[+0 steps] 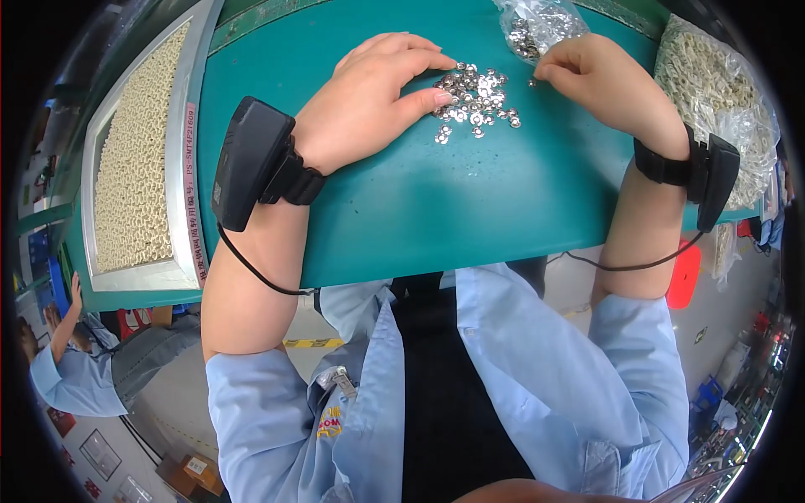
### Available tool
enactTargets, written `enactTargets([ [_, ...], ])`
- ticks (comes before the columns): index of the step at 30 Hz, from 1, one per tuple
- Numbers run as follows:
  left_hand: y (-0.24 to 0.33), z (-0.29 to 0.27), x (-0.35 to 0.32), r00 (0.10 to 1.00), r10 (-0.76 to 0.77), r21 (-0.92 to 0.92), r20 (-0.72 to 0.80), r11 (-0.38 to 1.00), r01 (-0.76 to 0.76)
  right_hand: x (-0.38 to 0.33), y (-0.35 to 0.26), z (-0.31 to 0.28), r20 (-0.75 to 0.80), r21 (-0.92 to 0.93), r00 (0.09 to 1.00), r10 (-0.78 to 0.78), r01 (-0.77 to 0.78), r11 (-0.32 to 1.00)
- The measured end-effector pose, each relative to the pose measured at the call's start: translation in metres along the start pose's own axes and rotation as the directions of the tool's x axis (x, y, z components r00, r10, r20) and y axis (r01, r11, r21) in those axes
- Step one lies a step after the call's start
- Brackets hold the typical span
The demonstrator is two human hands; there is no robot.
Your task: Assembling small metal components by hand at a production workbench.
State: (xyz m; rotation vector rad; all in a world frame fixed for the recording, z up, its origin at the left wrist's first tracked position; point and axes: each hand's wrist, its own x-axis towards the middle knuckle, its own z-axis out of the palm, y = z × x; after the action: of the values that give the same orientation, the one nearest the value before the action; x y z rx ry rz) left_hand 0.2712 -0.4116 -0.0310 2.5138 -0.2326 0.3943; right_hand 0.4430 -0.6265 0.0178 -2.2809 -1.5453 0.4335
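A small heap of shiny metal washers [476, 99] lies on the green table [436, 210]. My left hand [369, 96] rests flat on the table, its thumb and fingertips touching the left side of the heap. My right hand [599, 80] hovers at the heap's right edge with fingertips pinched together near a single washer [532, 82]; I cannot tell if it grips one. Both wrists wear black strapped devices with cables.
A clear bag of metal washers [537, 25] sits at the table's far edge. A metal tray [138, 159] full of small cream parts lies left. A clear bag of cream parts [721, 92] lies right. Another person in blue sits lower left [75, 369]. A red stool [686, 272] stands below.
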Motion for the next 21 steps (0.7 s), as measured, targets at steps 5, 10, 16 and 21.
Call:
enactTargets([
  [5,-0.002,0.000,-0.002,1.000,0.004,0.018,-0.006,1.000,-0.004,0.003,-0.025,0.003,0.114,0.080,0.986,0.123,-0.132,0.988],
  [10,-0.001,-0.001,0.000,1.000,-0.008,0.004,0.013,1.000,0.008,0.000,-0.022,0.003,0.075,0.100,0.993,0.089,-0.096,0.990],
  [16,0.000,0.000,0.001,1.000,0.017,0.010,0.000,1.000,-0.017,-0.004,-0.013,-0.004,0.119,0.065,0.990,0.079,-0.088,0.994],
  [21,-0.004,0.000,-0.005,1.000,-0.008,0.025,-0.004,1.000,0.008,0.007,-0.036,0.007,0.190,0.109,0.973,0.133,-0.156,0.982],
])
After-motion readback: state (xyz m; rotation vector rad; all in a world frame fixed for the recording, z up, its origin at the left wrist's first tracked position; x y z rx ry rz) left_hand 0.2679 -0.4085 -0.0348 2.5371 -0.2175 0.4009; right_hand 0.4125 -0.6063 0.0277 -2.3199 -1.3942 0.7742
